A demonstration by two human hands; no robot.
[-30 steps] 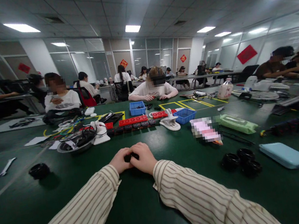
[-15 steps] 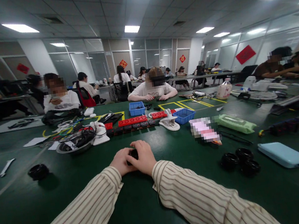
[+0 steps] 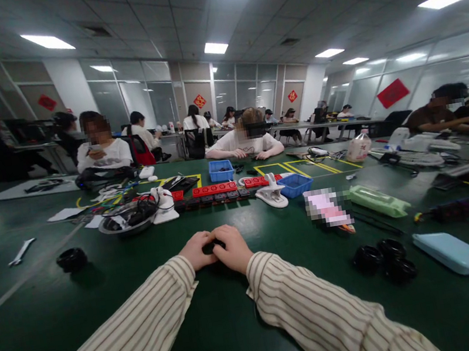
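Both forearms in striped sleeves reach forward from the near edge of the green worktop [image 3: 223,331] and meet around its middle. Left hand [image 3: 198,250] and right hand [image 3: 233,248] rest on the surface, knuckles up, fingers curled inward and touching each other. Between them a small black part [image 3: 210,247] is pinched from both sides; only a dark sliver shows, probably a ring-shaped piece, though the fingers cover most of it.

To the right, well apart from the hands: three black rings [image 3: 384,261] in a cluster, touching one another, and just beyond them toward the right edge a light blue flat case [image 3: 454,252]. To the left, a single black ring [image 3: 72,259] stands alone; farther left a metal wrench [image 3: 21,252] lies flat.

Beyond the hands: a round metal tray [image 3: 125,222] heaped with dark cables, a white clamp-like holder [image 3: 271,193], a green packet [image 3: 379,201], a row of red and black blocks [image 3: 215,193] across the centre line, and two blue bins [image 3: 221,170] [image 3: 295,184].

At the far edge a person in a white shirt [image 3: 244,144] sits facing this way, hands on the worktop.
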